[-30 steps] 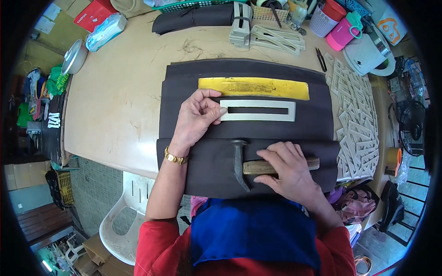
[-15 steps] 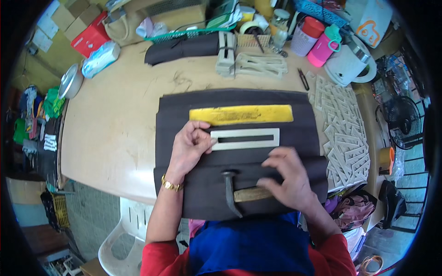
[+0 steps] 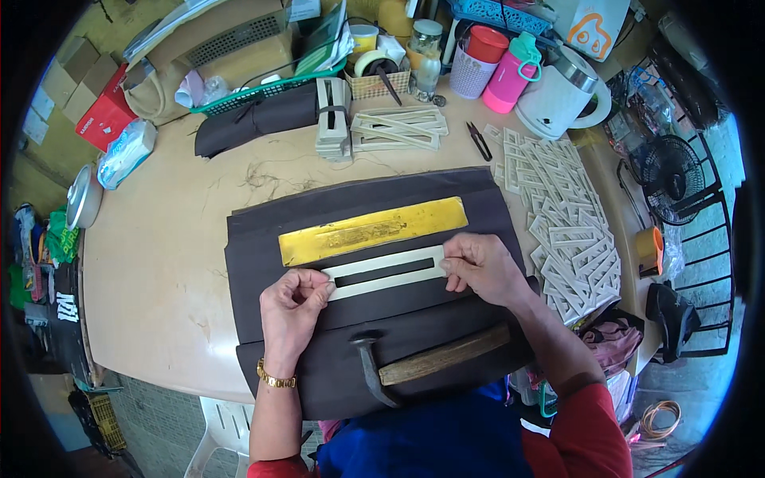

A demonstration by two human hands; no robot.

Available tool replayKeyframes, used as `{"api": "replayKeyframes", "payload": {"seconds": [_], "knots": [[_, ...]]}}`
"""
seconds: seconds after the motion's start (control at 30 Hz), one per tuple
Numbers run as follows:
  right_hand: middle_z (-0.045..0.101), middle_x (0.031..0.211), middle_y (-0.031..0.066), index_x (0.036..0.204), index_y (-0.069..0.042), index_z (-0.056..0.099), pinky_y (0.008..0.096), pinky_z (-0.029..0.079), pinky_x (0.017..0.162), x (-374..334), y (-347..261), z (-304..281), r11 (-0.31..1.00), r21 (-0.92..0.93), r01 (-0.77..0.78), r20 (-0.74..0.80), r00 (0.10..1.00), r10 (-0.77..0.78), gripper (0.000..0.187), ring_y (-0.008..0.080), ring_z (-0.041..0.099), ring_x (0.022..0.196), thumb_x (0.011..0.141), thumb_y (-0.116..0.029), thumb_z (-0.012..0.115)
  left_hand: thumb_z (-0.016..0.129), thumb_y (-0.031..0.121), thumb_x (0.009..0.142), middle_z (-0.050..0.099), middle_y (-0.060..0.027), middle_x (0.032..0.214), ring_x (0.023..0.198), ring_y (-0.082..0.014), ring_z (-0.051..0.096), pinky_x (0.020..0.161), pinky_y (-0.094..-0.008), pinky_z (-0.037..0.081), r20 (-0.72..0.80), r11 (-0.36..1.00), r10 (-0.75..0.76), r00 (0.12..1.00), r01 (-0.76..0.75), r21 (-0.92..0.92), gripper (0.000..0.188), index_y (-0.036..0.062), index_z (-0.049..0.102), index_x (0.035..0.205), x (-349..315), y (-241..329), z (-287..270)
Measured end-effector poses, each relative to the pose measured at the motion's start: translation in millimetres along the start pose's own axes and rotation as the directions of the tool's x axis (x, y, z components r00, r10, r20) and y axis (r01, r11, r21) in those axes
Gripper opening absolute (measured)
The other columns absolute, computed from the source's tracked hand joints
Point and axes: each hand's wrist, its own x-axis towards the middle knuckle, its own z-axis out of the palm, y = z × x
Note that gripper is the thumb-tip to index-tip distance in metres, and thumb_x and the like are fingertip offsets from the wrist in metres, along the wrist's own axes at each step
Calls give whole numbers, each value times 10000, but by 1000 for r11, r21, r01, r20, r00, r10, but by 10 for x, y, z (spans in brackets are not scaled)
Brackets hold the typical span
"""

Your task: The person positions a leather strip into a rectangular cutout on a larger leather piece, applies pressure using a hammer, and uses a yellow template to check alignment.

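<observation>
I'm watching the left hand (image 3: pixel 293 311) and right hand (image 3: pixel 488 269) pinching opposite ends of the white frame (image 3: pixel 382 264), its length running left to right, between far yellow strip (image 3: pixel 373 232) and near hammer (image 3: pixel 442 358).

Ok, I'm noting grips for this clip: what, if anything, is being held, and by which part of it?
A white slotted rectangular frame: the left hand pinches its left end, the right hand its right end.
</observation>
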Motion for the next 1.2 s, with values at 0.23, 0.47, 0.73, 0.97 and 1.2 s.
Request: {"api": "replayKeyframes", "payload": {"seconds": [0.23, 0.47, 0.73, 0.97, 1.2], "knots": [[664, 661, 84, 940, -7, 610, 295, 519, 573, 102, 37, 63, 917, -361, 169, -155, 959, -237, 173, 118, 654, 586, 862, -23, 764, 800, -19, 862, 647, -28, 951, 782, -78, 632, 711, -222, 540, -32, 979, 134, 990, -127, 162, 117, -24, 769, 974, -18, 35, 53], [700, 696, 88, 852, -23, 660, 263, 530, 584, 114, 136, 185, 911, -355, 207, -276, 908, -314, 160, 151, 696, 597, 835, -66, 813, 822, -23, 822, 631, -42, 974, 846, -112, 631, 717, -232, 537, -69, 953, 176, 982, -152, 261, 171, -10, 796, 991, -68, 90, 108], [735, 770, 98, 918, -19, 751, 275, 549, 594, 110, 217, 188, 878, -375, 297, -298, 858, -418, 122, 159, 703, 620, 837, -83, 816, 838, -18, 779, 690, -70, 918, 830, -164, 656, 727, -283, 537, -91, 880, 282, 955, -219, 422, 175, 10, 806, 948, -70, 119, 168], [717, 759, 102, 870, -34, 772, 313, 532, 601, 144, 179, 193, 808, -463, 364, -227, 833, -505, 92, 215, 683, 643, 808, -75, 827, 844, -17, 756, 705, -83, 902, 823, -201, 677, 734, -301, 543, -103, 837, 329, 939, -239, 493, 183, 32, 811, 929, -96, 140, 139], [670, 683, 80, 886, -11, 774, 294, 457, 549, 121, 172, 221, 815, -451, 364, -243, 829, -504, 110, 171, 597, 573, 789, -13, 828, 837, -22, 769, 720, -73, 909, 828, -194, 699, 718, -299, 572, -116, 870, 316, 942, -239, 432, 177, 42, 807, 931, -84, 64, 146]]}}
